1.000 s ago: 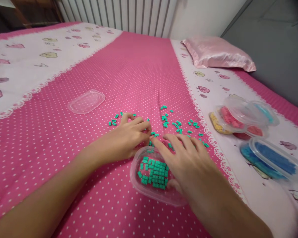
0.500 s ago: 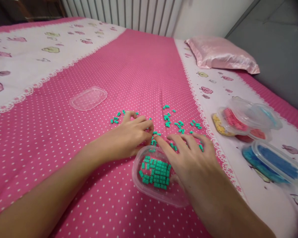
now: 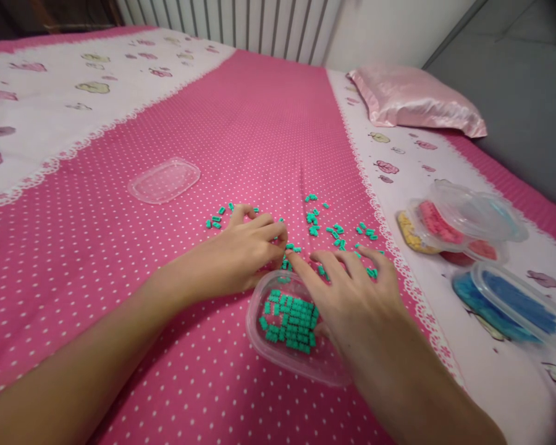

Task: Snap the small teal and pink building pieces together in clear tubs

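Note:
A clear plastic container [image 3: 290, 369] sits low in the middle of the view, with small green building blocks [image 3: 296, 315] lying in it, many side by side in rows. My left hand [image 3: 254, 247] is bent over loose green blocks [image 3: 286, 264] just beyond the container's far rim. Its fingers curl downward, and the fingertips and thumb are partly hidden, so what they pinch cannot be made out. My right hand [image 3: 356, 296] reaches over the container's right side with fingers spread. Its index fingertip is close to the left hand's fingers, beside the same loose blocks.
More green blocks [image 3: 338, 235] are scattered on the pink dotted bedsheet [image 3: 259, 136]. A clear lid [image 3: 164, 180] lies at left. On the right are containers with yellow pieces [image 3: 414, 235], red pieces [image 3: 440, 221] and blue contents [image 3: 523, 303]. A pink pillow [image 3: 412, 99] is farther back.
Both hands stay nearly in place; the right has shifted very slightly. The view has tilted a little. The blocks and container look much the same.

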{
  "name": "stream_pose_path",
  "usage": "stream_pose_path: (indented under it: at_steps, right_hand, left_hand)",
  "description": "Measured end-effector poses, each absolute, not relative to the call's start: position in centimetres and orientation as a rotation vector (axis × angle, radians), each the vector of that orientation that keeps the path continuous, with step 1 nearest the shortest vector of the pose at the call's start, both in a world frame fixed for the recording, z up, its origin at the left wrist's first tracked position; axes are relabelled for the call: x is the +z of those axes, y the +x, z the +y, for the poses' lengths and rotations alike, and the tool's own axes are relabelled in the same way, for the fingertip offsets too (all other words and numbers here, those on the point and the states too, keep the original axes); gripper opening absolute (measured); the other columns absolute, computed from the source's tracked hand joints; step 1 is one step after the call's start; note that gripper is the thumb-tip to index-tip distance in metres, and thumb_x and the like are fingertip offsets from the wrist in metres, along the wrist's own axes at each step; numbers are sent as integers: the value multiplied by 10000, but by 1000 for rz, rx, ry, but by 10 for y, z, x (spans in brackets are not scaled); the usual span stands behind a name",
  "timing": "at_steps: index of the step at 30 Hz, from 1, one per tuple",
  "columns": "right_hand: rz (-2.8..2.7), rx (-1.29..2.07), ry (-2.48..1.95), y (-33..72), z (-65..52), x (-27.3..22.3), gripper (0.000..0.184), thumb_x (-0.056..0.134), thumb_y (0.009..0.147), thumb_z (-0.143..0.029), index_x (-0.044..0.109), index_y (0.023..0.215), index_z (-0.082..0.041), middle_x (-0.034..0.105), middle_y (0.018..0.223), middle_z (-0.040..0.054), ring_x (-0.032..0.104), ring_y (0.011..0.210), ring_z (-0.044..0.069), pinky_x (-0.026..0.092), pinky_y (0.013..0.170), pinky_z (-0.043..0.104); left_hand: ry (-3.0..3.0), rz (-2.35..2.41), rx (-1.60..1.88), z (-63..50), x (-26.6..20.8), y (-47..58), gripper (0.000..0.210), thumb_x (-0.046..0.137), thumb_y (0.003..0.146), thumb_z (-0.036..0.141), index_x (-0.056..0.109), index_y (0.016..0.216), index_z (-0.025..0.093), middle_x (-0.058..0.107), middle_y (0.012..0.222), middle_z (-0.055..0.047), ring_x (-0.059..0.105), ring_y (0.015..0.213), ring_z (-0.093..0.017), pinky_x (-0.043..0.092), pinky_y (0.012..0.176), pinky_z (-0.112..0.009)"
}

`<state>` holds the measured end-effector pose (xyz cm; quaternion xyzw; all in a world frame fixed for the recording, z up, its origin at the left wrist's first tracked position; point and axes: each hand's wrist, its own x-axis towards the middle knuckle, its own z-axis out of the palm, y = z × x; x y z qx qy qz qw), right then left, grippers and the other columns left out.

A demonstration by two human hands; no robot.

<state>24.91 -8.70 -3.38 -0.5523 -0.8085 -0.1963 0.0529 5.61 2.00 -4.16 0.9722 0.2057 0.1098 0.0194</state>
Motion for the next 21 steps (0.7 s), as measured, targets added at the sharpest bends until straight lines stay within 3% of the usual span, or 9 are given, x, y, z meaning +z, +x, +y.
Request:
stream_pose_path:
  at_steps: [8, 21]
  right_hand:
    - [-2406, -700, -1680, 254, -86, -37, 440, 537, 939, -50, 647, 1322, -235, 769, 1157, 89, 674, 940, 278, 393, 991, 534]
    - [-2537, -673, -1692, 255, -83, -36, 547, 483, 918, -7, 573, 1428, -185, 755, 1152, 128, 679, 923, 280, 444, 921, 503]
  left_hand:
    - [3003, 656, 325, 18, -39, 56, 157, 627, 950, 168, 710, 820, 192, 680, 1066, -59, 544, 982, -224, 275, 903, -429]
    - [3005, 638, 351, 18, -40, 56, 160, 630, 956, 182, 693, 810, 182, 677, 1061, -66, 548, 963, -223, 275, 916, -419]
